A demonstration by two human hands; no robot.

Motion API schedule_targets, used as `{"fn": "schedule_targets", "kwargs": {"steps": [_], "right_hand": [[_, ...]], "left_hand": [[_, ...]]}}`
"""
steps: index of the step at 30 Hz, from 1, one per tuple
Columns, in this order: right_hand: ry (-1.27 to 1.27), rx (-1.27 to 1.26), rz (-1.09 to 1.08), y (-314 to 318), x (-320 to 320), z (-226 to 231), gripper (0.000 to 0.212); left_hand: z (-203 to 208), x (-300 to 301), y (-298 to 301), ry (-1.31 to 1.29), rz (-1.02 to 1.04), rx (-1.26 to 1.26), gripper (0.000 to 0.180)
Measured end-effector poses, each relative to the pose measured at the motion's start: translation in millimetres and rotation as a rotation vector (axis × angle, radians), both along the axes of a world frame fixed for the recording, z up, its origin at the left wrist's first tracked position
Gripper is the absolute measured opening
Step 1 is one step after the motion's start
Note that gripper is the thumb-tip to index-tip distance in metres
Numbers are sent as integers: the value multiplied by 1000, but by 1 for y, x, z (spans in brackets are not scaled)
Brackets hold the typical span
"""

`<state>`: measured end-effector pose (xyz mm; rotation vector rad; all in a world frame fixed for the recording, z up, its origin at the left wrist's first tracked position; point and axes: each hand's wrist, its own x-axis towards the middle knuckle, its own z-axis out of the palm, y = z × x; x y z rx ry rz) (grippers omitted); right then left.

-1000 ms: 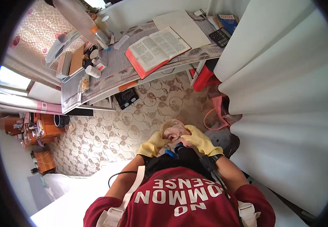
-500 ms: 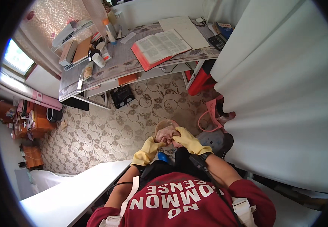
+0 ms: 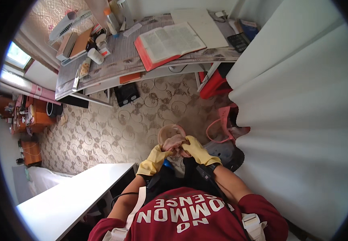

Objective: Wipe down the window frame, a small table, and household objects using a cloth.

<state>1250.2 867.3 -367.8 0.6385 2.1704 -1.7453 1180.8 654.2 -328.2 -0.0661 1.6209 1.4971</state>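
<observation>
Both hands wear yellow rubber gloves and come together in front of my body. A crumpled pink cloth (image 3: 173,142) is bunched between them. My left hand (image 3: 158,155) closes on its left edge, and my right hand (image 3: 194,149) grips its right side. Just beyond the cloth, lower down, shows the rim of a round pinkish basin (image 3: 166,131), partly hidden by the cloth. Under my left wrist lies a small blue object (image 3: 167,163), mostly covered, its kind unclear.
Ahead stands a desk (image 3: 117,56) with an open red-edged book (image 3: 170,45). A black scale-like box (image 3: 126,94) lies on the patterned floor. Pink-handled bag (image 3: 222,127) and white curtain (image 3: 294,100) are at right; a white tabletop (image 3: 77,190) is at left.
The whole view has shifted slightly, with the desk now higher. More of the basin shows past the cloth. Both hands keep their hold on the cloth.
</observation>
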Motion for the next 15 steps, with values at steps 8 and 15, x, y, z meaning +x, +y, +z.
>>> {"fn": "schedule_targets", "kwargs": {"steps": [8, 15], "right_hand": [[-50, -125, 2, 11, -36, -94, 36], [-43, -39, 37, -1, -47, -192, 39]], "left_hand": [[-124, 11, -4, -25, 2, -85, 34], [-229, 4, -10, 179, -84, -38, 44]]}}
